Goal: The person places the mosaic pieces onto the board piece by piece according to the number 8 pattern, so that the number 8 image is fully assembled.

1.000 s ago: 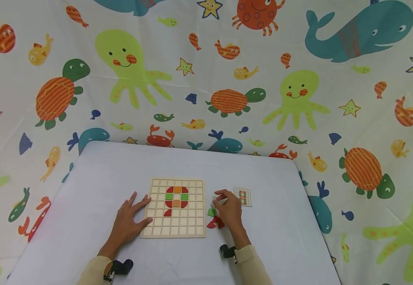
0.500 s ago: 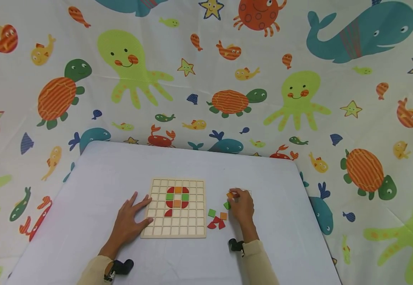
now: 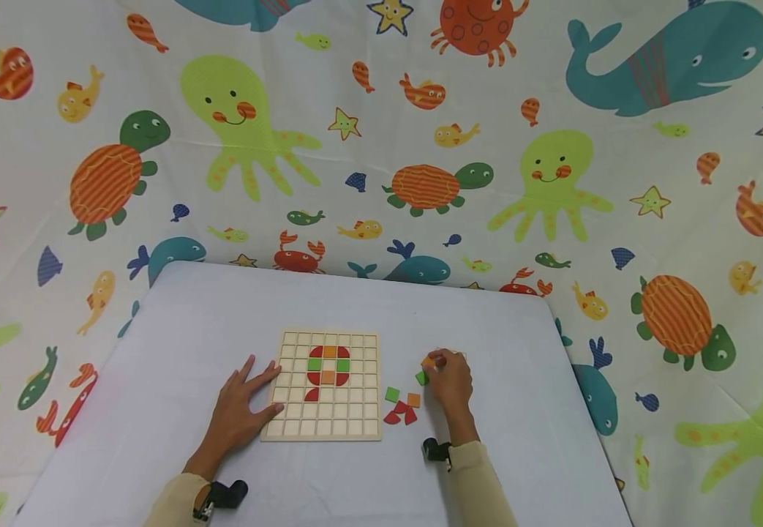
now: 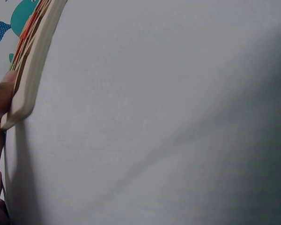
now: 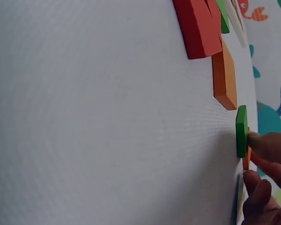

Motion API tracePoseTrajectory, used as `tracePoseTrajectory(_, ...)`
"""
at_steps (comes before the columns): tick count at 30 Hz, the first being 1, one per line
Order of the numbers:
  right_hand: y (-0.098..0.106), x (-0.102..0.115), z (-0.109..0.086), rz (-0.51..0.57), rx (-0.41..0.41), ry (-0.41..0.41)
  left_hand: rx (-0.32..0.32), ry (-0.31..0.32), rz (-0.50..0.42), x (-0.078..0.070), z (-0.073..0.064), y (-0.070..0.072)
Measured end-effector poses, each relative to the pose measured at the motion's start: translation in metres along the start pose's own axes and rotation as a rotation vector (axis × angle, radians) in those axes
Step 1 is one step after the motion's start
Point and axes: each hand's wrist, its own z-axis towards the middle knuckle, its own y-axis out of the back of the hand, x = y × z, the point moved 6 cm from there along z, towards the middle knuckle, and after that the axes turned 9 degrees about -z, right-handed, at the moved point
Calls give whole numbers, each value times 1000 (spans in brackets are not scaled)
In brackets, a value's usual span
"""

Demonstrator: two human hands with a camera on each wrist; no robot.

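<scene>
Head view, lower centre: left hand [image 3: 236,416] flat on table [image 3: 177,344], fingers straight and spread, tips touching left edge of board [image 3: 324,385]. Board part filled: red, green and orange tiles in upper middle cells. Right of board, right hand [image 3: 450,383] curled, fingertips on green tile [image 3: 421,378] and orange tile [image 3: 428,361]; grip or mere touch on these: cannot tell. Card almost hidden behind that hand. Between board and right hand, loose pieces on table: green square [image 3: 391,394], orange square [image 3: 413,400], red pieces [image 3: 399,415].

Right wrist view, right edge: fingertips [image 5: 271,147] against green tile [image 5: 241,131], orange tile just beneath. Red pieces [image 5: 196,26] at top.

Left wrist view, left edge: fingers [image 4: 0,101] against board [image 4: 30,70] rim.
</scene>
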Motion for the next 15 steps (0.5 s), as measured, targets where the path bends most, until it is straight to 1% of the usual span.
tracePoseTrajectory(4, -1, -1, 3, 8, 28, -3, -2, -1, -2, 0, 0, 0)
tracePoseTrajectory(9, -3, -2, 6, 56, 51, 1, 0, 2, 2, 1, 0, -1)
tracePoseTrajectory(12, -4, -1, 3, 102, 47, 17, 0, 0, 4, 1, 0, -1)
tracePoseTrajectory(15, -5, 3, -2, 146, 29, 61, -5, -10, 5, -1, 0, 0)
